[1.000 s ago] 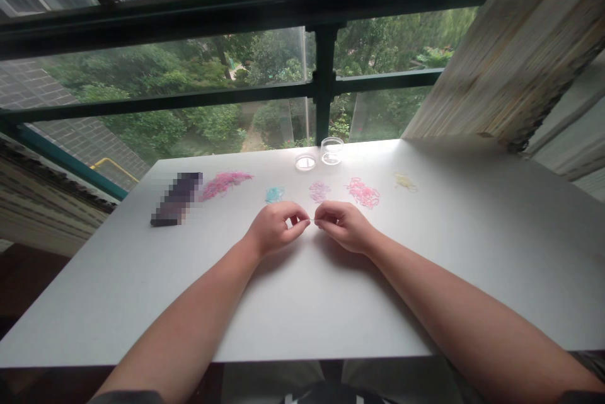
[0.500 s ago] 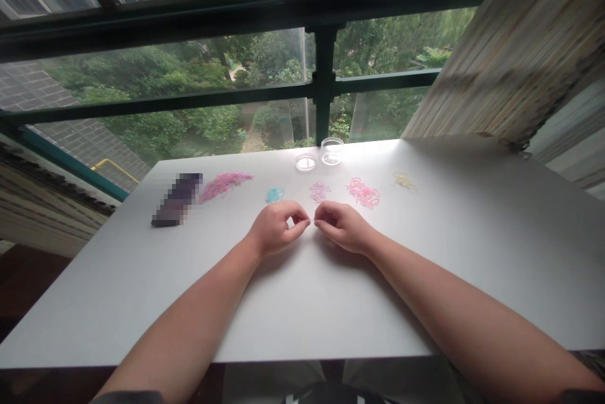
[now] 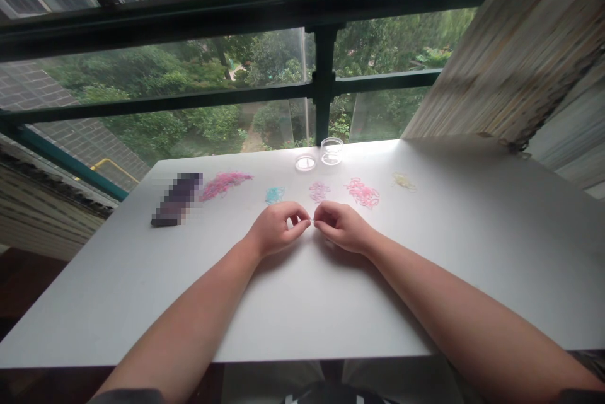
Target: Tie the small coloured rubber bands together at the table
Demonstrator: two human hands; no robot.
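Above the white table, my left hand (image 3: 282, 226) and my right hand (image 3: 341, 225) meet almost fingertip to fingertip. Each is closed in a pinch, and a thin pale rubber band (image 3: 312, 221) spans the small gap between them, mostly hidden by the fingers. Just beyond the hands lie small heaps of rubber bands: a turquoise heap (image 3: 275, 195), a lilac heap (image 3: 319, 191) and a pink heap (image 3: 363, 193). Farther right is a pale yellow heap (image 3: 404, 181). A larger mixed pink and purple heap (image 3: 227, 184) spreads out at the left.
At the table's (image 3: 265, 322) back edge stand a clear round container (image 3: 332, 152) and a shallow clear round lid (image 3: 305, 163). A dark, pixelated flat object (image 3: 178, 199) lies at the left. Behind are a green-framed window (image 3: 325, 57) and a striped curtain (image 3: 491, 57).
Almost nothing differs. Both hands keep their pinch in the same spot, with only a slight shift at the fingertips.
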